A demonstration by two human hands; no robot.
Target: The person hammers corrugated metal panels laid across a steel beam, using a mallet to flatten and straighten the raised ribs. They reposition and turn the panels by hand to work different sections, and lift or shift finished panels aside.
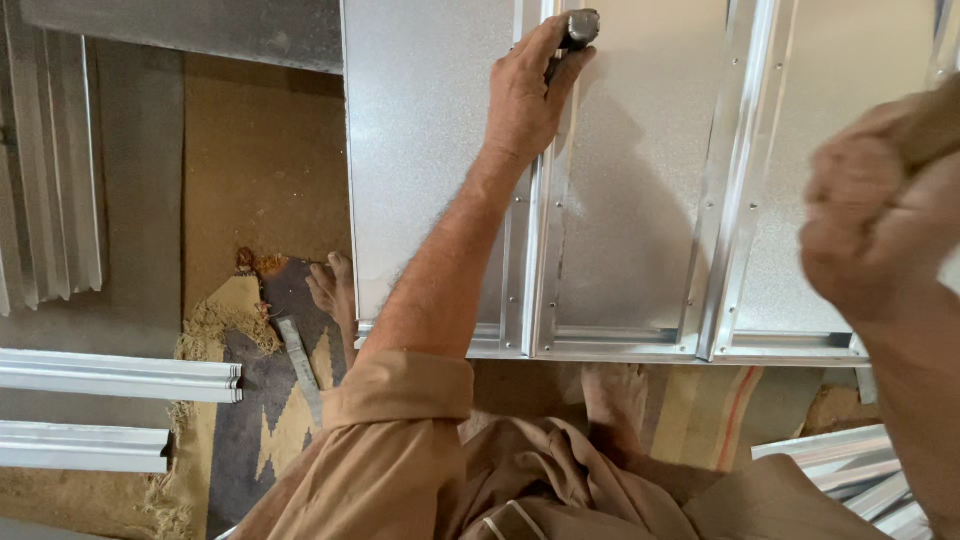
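A large galvanised sheet-metal panel [640, 180] is seen from above, lying flat across the far right of the scene, with raised ribs riveted along its length. The left hand [528, 95] is stretched out to the far edge and is clenched around a short dark metal tool [578, 30] (probably a punch or chisel, though its tip is hidden), which is pressed against one rib [548, 200]. The right hand [880, 215] is raised near the camera at the right, blurred, its fist closed around a pale handle [930, 125]; what the handle belongs to cannot be told.

The panel is judged to be thin, stiff along the ribs but springy between them, light for its size, with sharp cut edges; it would best be gripped by the ribs or folded rim. The tool looks heavy and smooth, so a full-fist hold is suited.

Bare feet [335, 290] rest at the panel's near edge. Loose metal channels [120, 375] lie to the left on worn sacking [215, 330].
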